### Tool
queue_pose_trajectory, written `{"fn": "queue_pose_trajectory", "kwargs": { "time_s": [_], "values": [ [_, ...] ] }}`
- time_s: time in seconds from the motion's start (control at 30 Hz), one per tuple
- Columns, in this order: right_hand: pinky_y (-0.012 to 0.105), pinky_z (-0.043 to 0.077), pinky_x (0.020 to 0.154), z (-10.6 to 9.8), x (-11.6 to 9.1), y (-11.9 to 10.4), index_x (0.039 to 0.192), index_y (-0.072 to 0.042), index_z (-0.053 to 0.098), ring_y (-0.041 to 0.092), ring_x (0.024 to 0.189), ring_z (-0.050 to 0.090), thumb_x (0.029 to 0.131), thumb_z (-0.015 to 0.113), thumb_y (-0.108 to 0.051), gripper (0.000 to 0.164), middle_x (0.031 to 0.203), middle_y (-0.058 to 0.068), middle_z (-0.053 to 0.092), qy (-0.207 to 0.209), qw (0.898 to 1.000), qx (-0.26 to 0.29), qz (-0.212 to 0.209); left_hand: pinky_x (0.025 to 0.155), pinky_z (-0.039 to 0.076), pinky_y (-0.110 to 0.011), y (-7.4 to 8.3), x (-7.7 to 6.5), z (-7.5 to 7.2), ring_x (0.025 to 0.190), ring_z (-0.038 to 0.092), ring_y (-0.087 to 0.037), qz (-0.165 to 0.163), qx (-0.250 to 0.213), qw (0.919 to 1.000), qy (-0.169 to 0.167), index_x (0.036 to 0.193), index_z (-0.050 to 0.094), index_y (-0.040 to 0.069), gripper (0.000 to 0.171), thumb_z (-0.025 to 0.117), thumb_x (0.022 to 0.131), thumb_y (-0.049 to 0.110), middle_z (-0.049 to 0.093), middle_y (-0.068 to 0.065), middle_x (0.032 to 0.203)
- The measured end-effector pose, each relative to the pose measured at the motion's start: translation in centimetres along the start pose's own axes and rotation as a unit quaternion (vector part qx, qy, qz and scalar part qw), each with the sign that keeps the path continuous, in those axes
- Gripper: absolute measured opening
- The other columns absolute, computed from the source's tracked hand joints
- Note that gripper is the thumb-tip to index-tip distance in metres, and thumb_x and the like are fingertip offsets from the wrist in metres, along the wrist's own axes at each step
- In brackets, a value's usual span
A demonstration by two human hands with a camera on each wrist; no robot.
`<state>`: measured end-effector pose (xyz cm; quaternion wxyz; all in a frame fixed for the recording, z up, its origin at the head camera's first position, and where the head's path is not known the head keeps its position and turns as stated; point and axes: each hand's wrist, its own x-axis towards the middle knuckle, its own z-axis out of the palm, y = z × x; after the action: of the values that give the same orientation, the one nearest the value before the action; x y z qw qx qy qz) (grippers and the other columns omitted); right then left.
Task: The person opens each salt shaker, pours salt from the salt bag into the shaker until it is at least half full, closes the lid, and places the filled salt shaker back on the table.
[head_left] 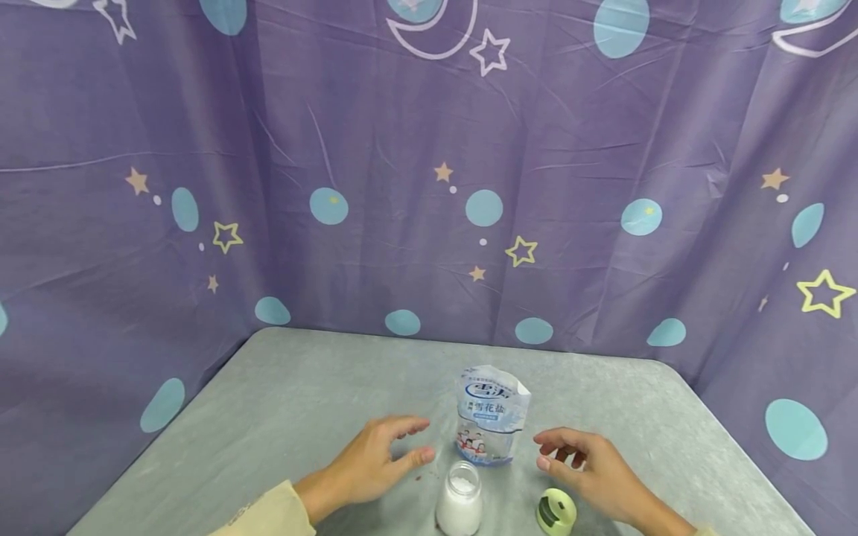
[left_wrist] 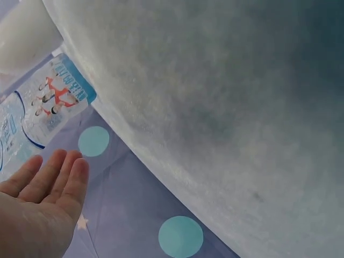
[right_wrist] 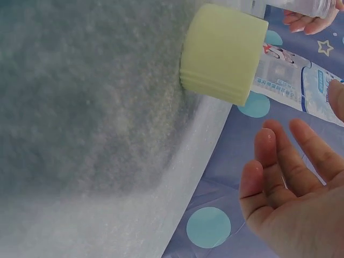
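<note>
A blue and white salt pouch (head_left: 492, 417) stands upright on the table, its top cut at one corner. Just in front of it is a clear glass jar (head_left: 460, 502) without a lid, filled with white salt. My left hand (head_left: 378, 458) hovers to the left of the jar and pouch with fingers extended, holding nothing. On the other side, my right hand (head_left: 590, 469) is relaxed near the pouch, fingers loosely bent and free of any object. A pale green cap (head_left: 556, 512) lies beside the right hand; in the right wrist view the cap (right_wrist: 223, 54) shows its ridged rim.
The grey table (head_left: 322, 387) reaches back to a purple curtain (head_left: 402, 149) printed with stars, moons and blue dots. Small dark specks lie on the tabletop left of the jar. The curtain also hangs along both sides.
</note>
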<state>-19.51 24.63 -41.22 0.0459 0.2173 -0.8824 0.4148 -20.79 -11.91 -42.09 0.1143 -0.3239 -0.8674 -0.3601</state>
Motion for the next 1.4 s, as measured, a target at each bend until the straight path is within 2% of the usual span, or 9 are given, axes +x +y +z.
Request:
{"fn": "queue_pose_trajectory", "kwargs": {
  "time_s": [0.27,0.53,0.77,1.0,1.17,1.4],
  "values": [
    [0.026,0.048,0.070,0.0,-0.8,0.3,0.118,-0.014,0.072,0.006,0.085,0.061,0.094,0.076,-0.024,0.025,0.106,0.000,0.074,0.002,1.000,0.004,-0.030,0.094,0.054,-0.043,0.1,-0.7,0.1,0.111,0.066,-0.023,-0.001,-0.013,0.9998,-0.014,0.133,0.066,0.005,0.054,0.063,0.100,0.048,0.069,-0.005,0.129],
    [0.028,0.048,0.071,0.0,-1.4,0.6,0.121,-0.009,0.071,0.010,0.088,0.061,0.093,0.077,-0.022,0.031,0.113,0.006,0.073,-0.014,0.999,0.021,-0.021,0.091,0.055,-0.043,0.2,-1.0,0.0,0.109,0.067,-0.027,-0.001,-0.033,0.9989,-0.032,0.134,0.064,0.007,0.050,0.063,0.101,0.045,0.069,-0.010,0.129],
    [0.029,0.048,0.070,0.0,-2.2,1.2,0.122,-0.006,0.070,0.016,0.089,0.062,0.092,0.078,-0.016,0.033,0.109,0.006,0.072,-0.021,0.998,0.021,-0.062,0.091,0.055,-0.043,0.5,-1.4,0.1,0.110,0.066,-0.028,0.001,-0.044,0.9982,-0.041,0.135,0.063,0.007,0.051,0.064,0.100,0.044,0.069,-0.010,0.129],
    [0.030,0.047,0.074,-0.5,-2.3,1.6,0.129,-0.005,0.067,0.015,0.092,0.061,0.088,0.082,-0.024,0.047,0.115,0.010,0.069,-0.086,0.995,0.052,0.000,0.091,0.055,-0.041,0.6,-1.6,0.2,0.110,0.067,-0.027,0.024,-0.044,0.9980,-0.040,0.134,0.063,0.006,0.048,0.065,0.100,0.040,0.069,-0.012,0.128],
    [0.030,0.046,0.074,-0.7,-2.7,2.2,0.130,-0.003,0.066,0.012,0.093,0.060,0.083,0.086,-0.023,0.054,0.116,0.011,0.069,-0.102,0.994,0.050,-0.004,0.091,0.055,-0.042,0.6,-1.8,0.2,0.110,0.067,-0.027,0.022,-0.041,0.9981,-0.039,0.134,0.063,0.006,0.048,0.065,0.101,0.040,0.069,-0.011,0.128],
    [0.027,0.047,0.074,-0.3,-3.1,3.1,0.130,-0.002,0.065,0.010,0.090,0.061,0.077,0.090,-0.019,0.061,0.115,0.004,0.070,-0.118,0.990,0.074,-0.009,0.089,0.056,-0.039,0.5,-2.0,0.3,0.108,0.067,-0.025,0.017,-0.050,0.9972,-0.053,0.134,0.063,0.005,0.049,0.064,0.101,0.041,0.069,-0.011,0.127]
  ]
}}
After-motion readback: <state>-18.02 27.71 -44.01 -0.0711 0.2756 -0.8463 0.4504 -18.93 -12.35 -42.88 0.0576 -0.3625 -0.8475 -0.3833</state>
